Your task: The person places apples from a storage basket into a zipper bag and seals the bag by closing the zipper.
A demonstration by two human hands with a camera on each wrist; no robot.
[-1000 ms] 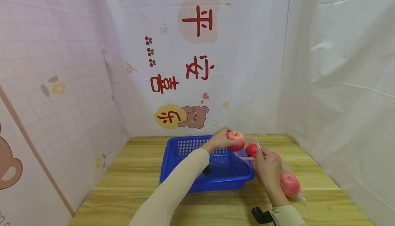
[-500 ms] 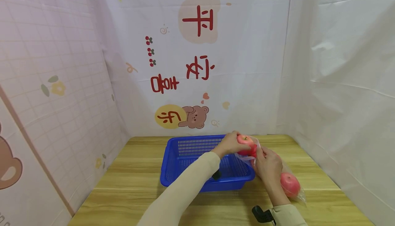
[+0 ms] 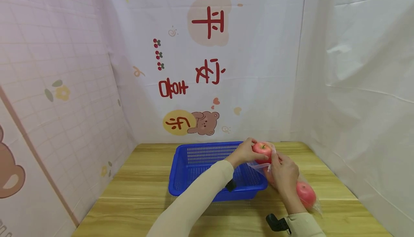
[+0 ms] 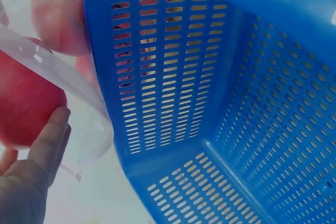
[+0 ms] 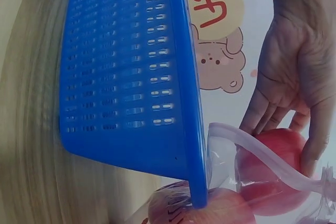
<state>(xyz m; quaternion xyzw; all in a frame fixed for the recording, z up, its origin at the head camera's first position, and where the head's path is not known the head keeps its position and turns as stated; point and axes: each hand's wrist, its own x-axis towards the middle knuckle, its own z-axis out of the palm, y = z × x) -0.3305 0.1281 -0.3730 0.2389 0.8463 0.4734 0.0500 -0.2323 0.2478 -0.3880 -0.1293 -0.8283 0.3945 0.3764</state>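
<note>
My left hand (image 3: pixel 244 153) grips a red apple (image 3: pixel 262 150) with fingers and thumb around its sides, beyond the basket's right end. The apple is at the mouth of a clear plastic bag (image 4: pixel 79 93); in the left wrist view the bag's rim passes across it. My right hand (image 3: pixel 285 174) pinches the bag's edge right beside that apple. More apples are inside the bag, one (image 3: pixel 305 194) at its near end and another (image 4: pixel 62 14) close against the basket. The right hand partly hides the bag in the head view.
A blue perforated plastic basket (image 3: pixel 173 168) stands on the wood-grain table (image 3: pixel 129 194), left of the bag, with its right rim close to both hands. A printed white cloth (image 3: pixel 258 68) hangs behind the table, with further cloth at both sides.
My left hand has carried the apple rightward, from over the basket's right end into the bag's mouth. The right hand stays on the bag's edge, shifted only slightly.
</note>
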